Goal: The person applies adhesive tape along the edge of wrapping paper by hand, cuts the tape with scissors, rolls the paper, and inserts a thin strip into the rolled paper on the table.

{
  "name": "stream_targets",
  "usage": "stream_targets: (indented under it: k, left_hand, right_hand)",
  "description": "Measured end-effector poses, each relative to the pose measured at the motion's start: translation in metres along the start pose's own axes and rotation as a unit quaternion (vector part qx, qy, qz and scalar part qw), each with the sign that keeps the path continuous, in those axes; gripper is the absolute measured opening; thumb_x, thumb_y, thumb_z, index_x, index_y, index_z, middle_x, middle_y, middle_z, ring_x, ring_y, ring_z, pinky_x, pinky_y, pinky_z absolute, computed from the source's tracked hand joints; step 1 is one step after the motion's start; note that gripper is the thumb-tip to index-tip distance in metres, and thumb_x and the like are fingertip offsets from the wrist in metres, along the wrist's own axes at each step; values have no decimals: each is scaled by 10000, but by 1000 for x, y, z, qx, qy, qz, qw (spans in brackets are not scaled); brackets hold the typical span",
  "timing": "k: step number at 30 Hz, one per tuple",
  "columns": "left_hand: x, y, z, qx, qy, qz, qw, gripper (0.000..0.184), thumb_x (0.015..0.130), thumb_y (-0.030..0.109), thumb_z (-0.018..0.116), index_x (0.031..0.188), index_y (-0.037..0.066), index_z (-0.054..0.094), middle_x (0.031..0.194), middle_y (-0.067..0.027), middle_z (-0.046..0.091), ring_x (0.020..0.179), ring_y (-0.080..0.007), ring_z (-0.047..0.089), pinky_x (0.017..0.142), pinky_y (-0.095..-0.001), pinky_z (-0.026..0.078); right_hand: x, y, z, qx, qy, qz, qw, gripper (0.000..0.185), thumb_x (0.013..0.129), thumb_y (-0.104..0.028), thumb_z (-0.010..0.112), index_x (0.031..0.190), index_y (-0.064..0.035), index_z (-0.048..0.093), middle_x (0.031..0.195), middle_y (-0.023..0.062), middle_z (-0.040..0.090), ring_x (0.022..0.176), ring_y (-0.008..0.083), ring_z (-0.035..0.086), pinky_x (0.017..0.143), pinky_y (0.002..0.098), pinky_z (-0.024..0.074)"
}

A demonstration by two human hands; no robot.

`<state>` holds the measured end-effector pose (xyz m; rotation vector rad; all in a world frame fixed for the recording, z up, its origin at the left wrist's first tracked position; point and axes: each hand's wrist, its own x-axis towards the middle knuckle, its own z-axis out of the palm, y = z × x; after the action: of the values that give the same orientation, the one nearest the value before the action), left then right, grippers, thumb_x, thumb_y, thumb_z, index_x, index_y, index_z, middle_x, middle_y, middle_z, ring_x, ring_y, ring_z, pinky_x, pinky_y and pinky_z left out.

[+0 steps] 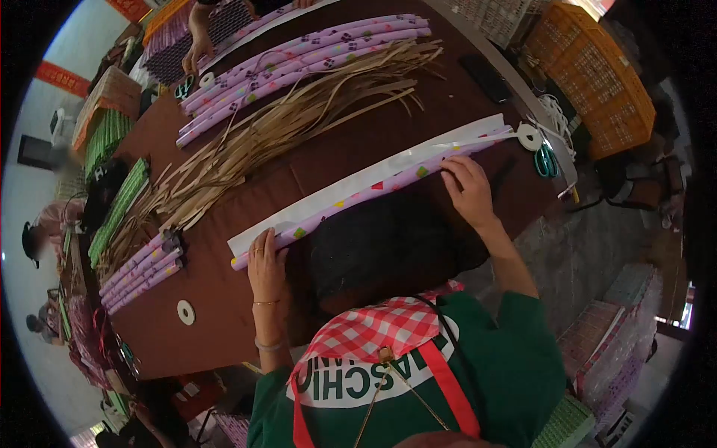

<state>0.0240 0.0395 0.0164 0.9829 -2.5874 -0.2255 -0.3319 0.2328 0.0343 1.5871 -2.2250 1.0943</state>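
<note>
A partly rolled sheet of purple patterned wrapping paper point(388, 182) lies slantwise before me, its white underside point(328, 191) showing along the far edge. My left hand point(266, 265) grips the roll near its left end, fingers over the top. Farther right, my right hand point(469, 188) has its fingers curled over the same roll. A white tape roll point(529, 137) is just past the right end, with a strip reaching onto the paper. Beside it lie teal-handled scissors point(546, 161). A black cloth or pad point(388, 243) sits between my arms at the table edge.
Brown paper strips point(291, 112) spread across the brown table point(224, 328), with finished purple rolls point(299, 63) beyond. More rolls point(142, 278) and a white tape ring point(186, 312) are at left. A co-worker's hand point(198, 52) is at the far side. An orange crate point(597, 82) stands right.
</note>
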Motion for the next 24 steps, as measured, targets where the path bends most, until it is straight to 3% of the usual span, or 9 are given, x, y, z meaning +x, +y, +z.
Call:
stream_targets:
  k: [4,9,13,15,17,19,20,22,24]
  left_hand:
    - [11,16,-14,-40,-17,51,998,359,749,95,617,1094,52,527,1103,-115,532,1047,-309,487,893,-409,387]
    - [37,38,-17,-87,-39,125,988,293,754,97,612,1039,52,561,1061,-103,555,1026,-308,502,887,-412,395]
    - [65,64,-17,-109,-59,168,978,270,755,117,616,1016,55,580,1040,-88,570,1001,-290,521,903,-418,397]
    - [76,70,-16,-99,-65,179,977,271,756,127,618,1016,58,582,1036,-86,574,999,-283,525,910,-421,393]
    - [83,70,-15,-90,-71,191,975,272,756,138,621,1015,61,585,1032,-84,579,997,-275,529,918,-423,390]
    - [85,65,-13,-91,-75,173,978,279,758,153,624,1017,59,584,1029,-85,585,994,-278,532,923,-422,386]
    - [87,63,-10,-90,-77,170,978,279,758,153,624,1017,59,584,1029,-85,585,994,-278,532,923,-422,386]
    - [91,57,-5,-102,-112,148,977,280,763,162,621,1020,55,584,1029,-87,586,991,-284,533,911,-411,391]
    - [98,56,0,-113,-118,160,974,283,768,173,616,1023,53,586,1018,-109,591,984,-289,536,876,-388,406]
  right_hand:
    - [-10,67,-48,-49,138,110,983,156,839,-61,518,980,-25,574,956,134,555,888,311,534,778,360,427]
    - [-29,181,-88,-161,138,215,953,212,839,-39,487,1043,10,523,1009,180,533,950,354,507,812,403,418]
    - [-22,221,-93,-221,85,216,947,207,802,-55,528,995,20,538,999,199,541,921,373,513,804,400,425]
    - [-20,233,-99,-340,95,231,907,241,779,-64,539,1013,-8,547,986,195,533,918,384,509,806,437,427]
    - [-24,258,-104,-375,14,308,874,267,761,-93,568,1014,-13,540,1012,212,513,930,394,504,809,459,429]
    - [-30,257,-108,-292,-100,398,864,309,748,-125,600,1025,-11,524,1047,236,477,952,401,489,817,465,432]
    - [-33,242,-112,-302,-113,352,879,368,742,-162,631,1052,-8,505,1076,251,449,980,416,469,825,464,433]
    - [-37,224,-113,-316,-82,382,865,399,731,-205,662,1026,17,510,1078,249,445,965,430,466,804,468,435]
    - [-46,218,-119,-344,-107,312,879,343,736,-223,664,903,48,536,936,221,509,878,388,505,747,455,441]
